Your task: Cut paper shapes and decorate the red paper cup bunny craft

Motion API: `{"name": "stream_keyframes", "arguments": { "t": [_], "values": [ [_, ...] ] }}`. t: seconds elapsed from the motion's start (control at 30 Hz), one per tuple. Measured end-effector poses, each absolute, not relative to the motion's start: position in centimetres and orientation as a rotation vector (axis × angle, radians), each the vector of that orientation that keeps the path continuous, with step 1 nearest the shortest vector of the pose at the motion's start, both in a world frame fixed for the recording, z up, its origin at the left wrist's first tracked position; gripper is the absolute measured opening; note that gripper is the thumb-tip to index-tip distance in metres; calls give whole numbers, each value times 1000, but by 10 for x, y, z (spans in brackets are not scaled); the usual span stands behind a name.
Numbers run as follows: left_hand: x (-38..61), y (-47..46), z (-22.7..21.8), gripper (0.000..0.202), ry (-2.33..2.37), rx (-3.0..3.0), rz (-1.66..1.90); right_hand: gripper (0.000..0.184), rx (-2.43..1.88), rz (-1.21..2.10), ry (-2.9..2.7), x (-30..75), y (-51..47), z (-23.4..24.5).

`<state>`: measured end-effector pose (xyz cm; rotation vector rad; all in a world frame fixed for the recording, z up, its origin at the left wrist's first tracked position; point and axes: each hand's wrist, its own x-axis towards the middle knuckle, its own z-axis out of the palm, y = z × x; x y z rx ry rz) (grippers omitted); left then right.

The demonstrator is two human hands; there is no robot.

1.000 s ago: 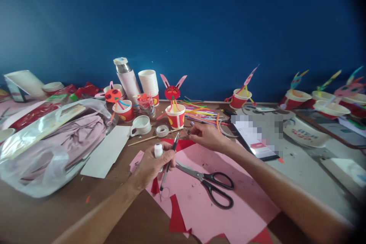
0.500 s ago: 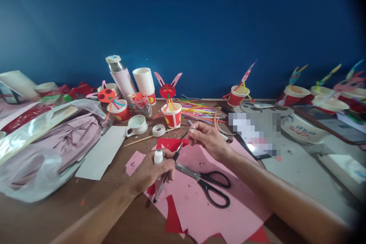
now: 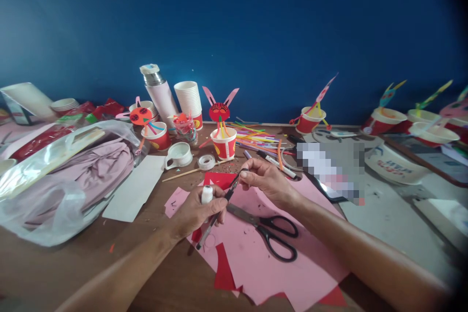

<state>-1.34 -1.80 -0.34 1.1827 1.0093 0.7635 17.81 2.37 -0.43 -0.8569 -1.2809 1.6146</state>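
Holds in left hand (image 3: pixel 197 214) a white bottle (image 3: pixel 206 196) and a dark pen (image 3: pixel 228 196), fingers curled round both, above pink paper (image 3: pixel 278 275). Pinches in right hand (image 3: pixel 266 180) a small dark piece (image 3: pixel 243 170) by the pen's tip, fingertips narrow. Includes also scissors (image 3: pixel 257 224) on the paper, red cup (image 3: pixel 225 148) beyond.

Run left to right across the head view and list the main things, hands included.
Clear plastic bag, white card, left hand holding a pen and small white bottle, right hand, paper cup with pink figure, paper cup with teal figure.
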Motion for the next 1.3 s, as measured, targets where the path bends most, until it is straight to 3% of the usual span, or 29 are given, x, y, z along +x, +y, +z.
{"name": "stream_keyframes", "arguments": {
  "t": [0.77,1.03,1.3],
  "values": [
    [-16,-10,-11,25,1056,1302,691,22,-945,1607,-1409,168,16,-16],
    [-31,-3,10,23,1485,1591,891,14,-1070,1276,-1350,183,33,-14],
    [-48,15,-5,32,1659,1664,1124,9,-1195,1064,-1562,187,38,-27]
  ]
}}
